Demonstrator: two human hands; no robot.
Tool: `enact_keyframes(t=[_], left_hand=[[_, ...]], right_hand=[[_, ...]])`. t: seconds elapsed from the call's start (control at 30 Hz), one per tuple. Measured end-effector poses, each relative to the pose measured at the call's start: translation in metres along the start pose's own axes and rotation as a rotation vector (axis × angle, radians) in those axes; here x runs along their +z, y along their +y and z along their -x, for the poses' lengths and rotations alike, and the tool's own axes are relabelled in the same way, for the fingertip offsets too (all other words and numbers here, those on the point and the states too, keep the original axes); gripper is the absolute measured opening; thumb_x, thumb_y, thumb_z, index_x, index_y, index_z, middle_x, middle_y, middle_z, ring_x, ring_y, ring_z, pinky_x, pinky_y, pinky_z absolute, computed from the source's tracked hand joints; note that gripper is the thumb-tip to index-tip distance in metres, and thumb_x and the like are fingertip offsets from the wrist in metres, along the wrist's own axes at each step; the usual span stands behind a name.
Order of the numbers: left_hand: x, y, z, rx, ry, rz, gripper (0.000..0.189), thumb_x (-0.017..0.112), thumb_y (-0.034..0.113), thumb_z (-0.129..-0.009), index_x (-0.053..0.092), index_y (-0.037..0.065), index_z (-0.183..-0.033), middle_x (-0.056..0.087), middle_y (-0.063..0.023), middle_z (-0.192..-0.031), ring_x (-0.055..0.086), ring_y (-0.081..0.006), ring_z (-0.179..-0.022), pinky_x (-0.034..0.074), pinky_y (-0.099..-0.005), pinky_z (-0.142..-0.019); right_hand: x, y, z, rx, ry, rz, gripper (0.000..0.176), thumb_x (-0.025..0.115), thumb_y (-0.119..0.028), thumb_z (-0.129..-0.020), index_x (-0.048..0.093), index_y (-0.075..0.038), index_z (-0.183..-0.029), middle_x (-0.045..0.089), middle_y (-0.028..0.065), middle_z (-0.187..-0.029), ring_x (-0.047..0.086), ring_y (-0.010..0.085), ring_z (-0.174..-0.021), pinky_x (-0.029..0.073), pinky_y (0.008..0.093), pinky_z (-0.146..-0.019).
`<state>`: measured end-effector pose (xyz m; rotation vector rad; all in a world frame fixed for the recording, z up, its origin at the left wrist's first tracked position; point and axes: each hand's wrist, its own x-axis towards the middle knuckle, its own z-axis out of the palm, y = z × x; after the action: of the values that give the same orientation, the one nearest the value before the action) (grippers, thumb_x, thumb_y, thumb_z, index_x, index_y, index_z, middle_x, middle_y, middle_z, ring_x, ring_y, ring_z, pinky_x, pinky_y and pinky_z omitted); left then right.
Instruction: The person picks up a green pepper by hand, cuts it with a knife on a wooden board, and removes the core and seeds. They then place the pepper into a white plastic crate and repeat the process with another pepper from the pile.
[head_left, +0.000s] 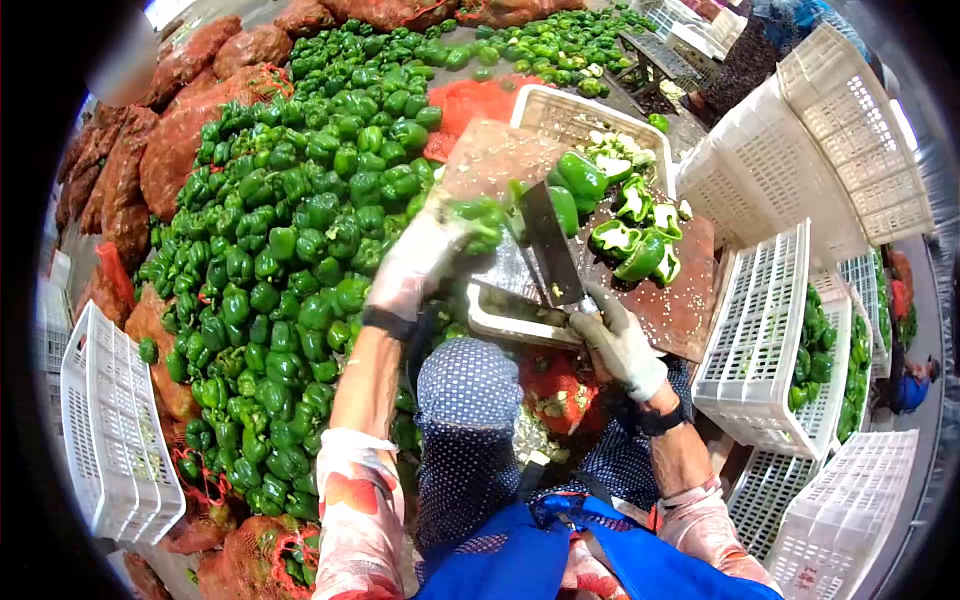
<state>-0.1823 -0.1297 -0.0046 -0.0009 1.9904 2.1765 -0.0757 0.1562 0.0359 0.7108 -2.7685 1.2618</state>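
Observation:
My left hand, in a pale glove, is closed around a green bell pepper, both blurred by motion. My right hand, also gloved, grips the handle of a cleaver. Its broad dark blade points up and away, just right of the held pepper. Under the blade lies a brown cutting board, resting across a white tub. Whole peppers sit right beside the blade. Farther right on the board are cut pepper pieces with pale insides and scattered seeds.
A large heap of green peppers spreads to the left, with red mesh sacks behind it. White plastic crates stand on the right, some holding peppers; another crate is at far left. A person in blue is at far right.

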Motion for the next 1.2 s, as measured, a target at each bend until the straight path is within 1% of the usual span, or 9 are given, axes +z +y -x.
enact_keyframes(t=[0.17, 0.43, 0.5, 0.57, 0.63, 0.73, 0.97, 1.07, 1.2], left_hand=[[0.014, 0.011, 0.002, 0.182, -0.090, -0.789, 0.040, 0.058, 0.022, -0.097, 0.051, 0.002, -0.132, 0.063, -0.0133, -0.119, 0.061, -0.0209, -0.105, 0.048, -0.0293, -0.090], [0.030, -0.022, 0.016, 0.161, 0.064, -0.531, 0.034, 0.046, 0.015, -0.101, 0.050, 0.001, -0.131, 0.064, -0.0152, -0.117, 0.061, -0.0247, -0.110, 0.045, -0.0332, -0.097], [0.028, -0.028, 0.020, 0.249, 0.043, -1.092, 0.036, 0.046, 0.009, -0.095, 0.051, 0.004, -0.131, 0.063, -0.0137, -0.116, 0.060, -0.0221, -0.110, 0.042, -0.0318, -0.100], [0.024, -0.030, 0.020, 0.348, 0.019, -1.650, 0.041, 0.045, 0.003, -0.090, 0.052, 0.007, -0.131, 0.063, -0.0122, -0.116, 0.059, -0.0195, -0.111, 0.040, -0.0304, -0.102], [0.019, -0.042, 0.017, 0.327, -0.044, -1.393, 0.044, 0.046, 0.003, -0.090, 0.051, 0.008, -0.134, 0.062, -0.0137, -0.117, 0.057, -0.0242, -0.114, 0.039, -0.0329, -0.104], [0.011, -0.051, 0.014, 0.470, -0.020, -1.706, 0.047, 0.049, 0.006, -0.091, 0.051, 0.011, -0.138, 0.056, -0.0146, -0.133, 0.053, -0.0260, -0.122, 0.036, -0.0352, -0.108], [0.027, -0.027, 0.008, 0.545, 0.210, -1.045, 0.027, 0.058, 0.007, -0.084, 0.067, 0.012, -0.108, 0.065, -0.0095, -0.095, 0.060, -0.0253, -0.089, 0.049, -0.0359, -0.081], [0.015, -0.034, 0.008, 0.306, 0.298, 0.158, 0.017, 0.062, 0.013, -0.091, 0.062, 0.007, -0.107, 0.068, -0.0069, -0.092, 0.063, -0.0196, -0.076, 0.052, -0.0358, -0.066], [-0.044, -0.062, 0.092, -0.149, 0.333, 0.593, 0.028, 0.061, 0.015, -0.095, 0.050, 0.001, -0.117, 0.066, -0.0159, -0.092, 0.066, -0.0212, -0.069, 0.055, -0.0343, -0.051]], right_hand=[[-0.003, -0.022, -0.004, 0.427, -0.099, -0.272, 0.050, 0.059, -0.025, -0.092, 0.045, -0.002, -0.134, 0.064, 0.0188, -0.084, 0.064, 0.0257, -0.077, 0.050, 0.0380, -0.068], [-0.030, -0.078, -0.018, 0.166, 0.180, -0.353, 0.055, 0.058, -0.015, -0.093, 0.038, 0.000, -0.142, 0.058, 0.0057, -0.077, 0.054, 0.0113, -0.065, 0.046, 0.0288, -0.058], [-0.023, -0.082, -0.016, 0.039, 0.297, -0.459, 0.053, 0.058, -0.012, -0.092, 0.039, 0.000, -0.140, 0.058, 0.0066, -0.076, 0.053, 0.0121, -0.063, 0.045, 0.0291, -0.055], [-0.010, -0.059, -0.028, 0.100, 0.076, -0.168, 0.052, 0.057, -0.019, -0.093, 0.041, 0.001, -0.138, 0.062, 0.0156, -0.086, 0.060, 0.0251, -0.075, 0.048, 0.0371, -0.067], [0.007, -0.028, -0.047, 0.305, -0.302, 0.026, 0.054, 0.055, -0.031, -0.094, 0.044, 0.002, -0.135, 0.066, 0.0277, -0.101, 0.064, 0.0426, -0.095, 0.048, 0.0469, -0.085], [0.016, -0.016, -0.046, 0.298, -0.219, -0.007, 0.055, 0.055, -0.034, -0.094, 0.045, 0.001, -0.135, 0.065, 0.0282, -0.105, 0.063, 0.0426, -0.100, 0.049, 0.0456, -0.087], [-0.004, -0.047, -0.043, 0.395, 0.035, -0.283, 0.049, 0.059, -0.017, -0.093, 0.049, 0.001, -0.137, 0.061, 0.0036, -0.083, 0.048, 0.0098, -0.065, 0.041, 0.0246, -0.057], [-0.010, -0.064, -0.037, 0.347, -0.074, -0.281, 0.045, 0.058, -0.016, -0.092, 0.052, 0.000, -0.133, 0.059, 0.0036, -0.088, 0.049, 0.0084, -0.074, 0.041, 0.0232, -0.063], [-0.001, -0.048, -0.046, 0.321, -0.324, -0.080, 0.045, 0.058, -0.017, -0.090, 0.053, 0.002, -0.130, 0.067, 0.0153, -0.109, 0.059, 0.0198, -0.102, 0.045, 0.0308, -0.092]])
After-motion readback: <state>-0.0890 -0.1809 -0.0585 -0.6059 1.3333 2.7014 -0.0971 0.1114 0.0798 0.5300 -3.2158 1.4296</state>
